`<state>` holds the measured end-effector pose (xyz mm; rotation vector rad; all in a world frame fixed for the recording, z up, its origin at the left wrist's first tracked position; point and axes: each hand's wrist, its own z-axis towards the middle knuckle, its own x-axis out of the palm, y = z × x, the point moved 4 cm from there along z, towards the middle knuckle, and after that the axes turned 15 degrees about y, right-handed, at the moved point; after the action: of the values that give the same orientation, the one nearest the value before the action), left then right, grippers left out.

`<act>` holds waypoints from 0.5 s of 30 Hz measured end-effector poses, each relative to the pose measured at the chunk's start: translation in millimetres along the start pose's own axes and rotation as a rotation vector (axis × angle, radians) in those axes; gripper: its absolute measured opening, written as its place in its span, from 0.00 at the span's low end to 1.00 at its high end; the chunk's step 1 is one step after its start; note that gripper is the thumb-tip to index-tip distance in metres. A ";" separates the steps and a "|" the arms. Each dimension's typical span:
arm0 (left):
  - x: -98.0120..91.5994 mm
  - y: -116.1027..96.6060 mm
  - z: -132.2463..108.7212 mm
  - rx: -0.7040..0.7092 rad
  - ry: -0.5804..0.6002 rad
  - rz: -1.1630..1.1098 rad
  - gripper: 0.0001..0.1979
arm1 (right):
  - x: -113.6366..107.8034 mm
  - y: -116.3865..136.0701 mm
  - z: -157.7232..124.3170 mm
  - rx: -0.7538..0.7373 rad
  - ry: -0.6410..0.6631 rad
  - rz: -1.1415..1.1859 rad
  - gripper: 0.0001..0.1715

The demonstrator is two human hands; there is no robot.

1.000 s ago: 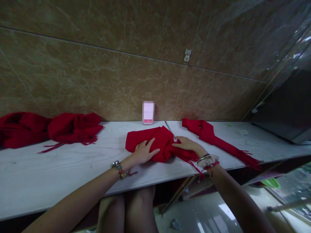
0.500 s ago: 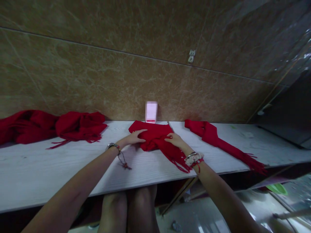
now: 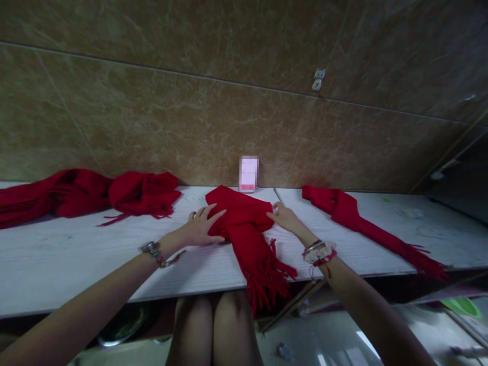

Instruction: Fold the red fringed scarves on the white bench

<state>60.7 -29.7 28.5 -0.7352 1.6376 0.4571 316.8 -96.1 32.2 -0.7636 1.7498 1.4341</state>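
A red fringed scarf (image 3: 244,216) lies folded on the white tabletop, its tasselled end hanging over the front edge toward my knees. Spread over the scarf's left side, my left hand (image 3: 202,225) has its fingers apart and resting on the cloth. At the right edge my right hand (image 3: 283,216) pinches the scarf's corner between thumb and fingers. Behind the scarf, a phone-shaped item (image 3: 249,174) with a blurred-out front leans upright against the wall.
A bunched red scarf (image 3: 143,195) lies on the table to the left. Another red scarf (image 3: 356,218) lies on the right, its fringe over the front edge. A brown marbled wall (image 3: 190,122) with a small white hook (image 3: 318,80) rises behind the tabletop (image 3: 76,264).
The middle scarf's fringed end now falls forward, loose and spread past the table edge. My left hand has opened flatter on the cloth; my right has moved to its right edge.
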 end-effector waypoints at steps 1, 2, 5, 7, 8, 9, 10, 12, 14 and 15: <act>3.9 -4.4 -3.7 0.020 0.013 0.034 0.39 | -0.2 -5.1 5.9 0.028 -0.062 0.013 0.19; 7.2 -8.3 -6.1 0.039 0.011 0.064 0.38 | 2.3 -9.9 12.6 0.055 -0.089 0.044 0.24; 11.1 -15.2 -5.4 0.055 -0.077 0.138 0.34 | 15.2 -19.5 33.6 0.077 -0.087 0.177 0.34; 11.5 -18.4 0.0 0.087 -0.120 0.183 0.33 | 18.0 -22.7 45.7 0.041 -0.113 0.274 0.37; 11.9 -19.6 2.9 0.117 -0.126 0.201 0.33 | 16.4 -24.4 51.0 0.024 -0.132 0.320 0.38; 12.4 -20.3 5.3 0.151 -0.125 0.213 0.32 | 13.2 -26.3 55.7 0.011 -0.151 0.355 0.38; 13.1 -20.4 6.6 0.188 -0.120 0.220 0.32 | 8.9 -28.4 59.6 0.004 -0.165 0.372 0.37; 15.7 -18.4 5.6 0.259 -0.095 0.218 0.32 | -0.2 -32.9 65.2 -0.003 -0.174 0.381 0.36; 19.9 -15.4 0.6 0.323 -0.043 0.211 0.31 | -6.1 -37.9 66.8 -0.007 -0.167 0.388 0.33; 21.6 -14.4 -2.7 0.353 -0.023 0.209 0.31 | -7.0 -40.3 66.1 -0.011 -0.160 0.388 0.32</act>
<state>67.0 -46.5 9.5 -0.2968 1.7225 0.3094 364.8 -39.4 9.3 -0.3105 1.8309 1.7063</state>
